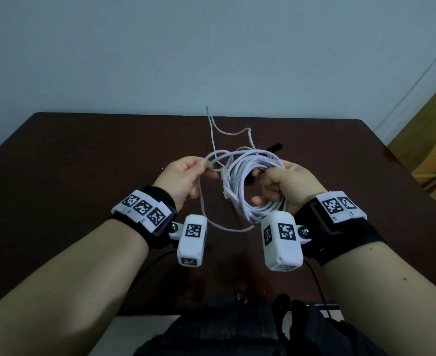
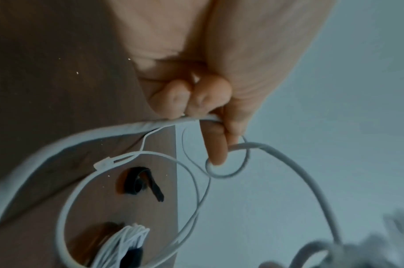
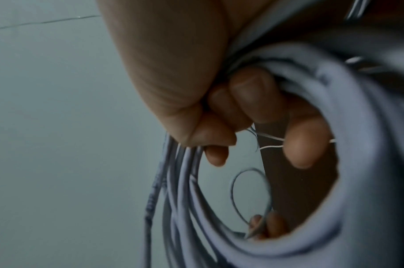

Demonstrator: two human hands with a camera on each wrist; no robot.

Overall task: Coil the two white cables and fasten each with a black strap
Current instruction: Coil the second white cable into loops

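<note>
The right hand (image 1: pixel 286 186) is raised above the dark brown table (image 1: pixel 83 160), its fingers (image 3: pixel 253 98) curled tight round a many-looped coil of white cable (image 1: pixel 247 181); the coil hangs from that fist, well clear of the tabletop. The left hand (image 1: pixel 183 178) is just beside it, its fingers (image 2: pixel 180 98) pinching a loose strand (image 2: pixel 105 134) of the same cable; one finger pokes through a small loop of it. A slack length droops between the two wrists, and a thin tail (image 1: pixel 227 132) runs off toward the far edge of the table. In the left wrist view a black strap (image 2: pixel 139 183) lies folded on the table beyond the loops; nearer the bottom edge sits a second white bundle (image 2: pixel 125 243) with something black across it, too blurred to tell whether it is fastened. Behind the table stands a pale wall (image 1: pixel 211 52); white tagged camera housings (image 1: pixel 192 240) ride on both wrists.
</note>
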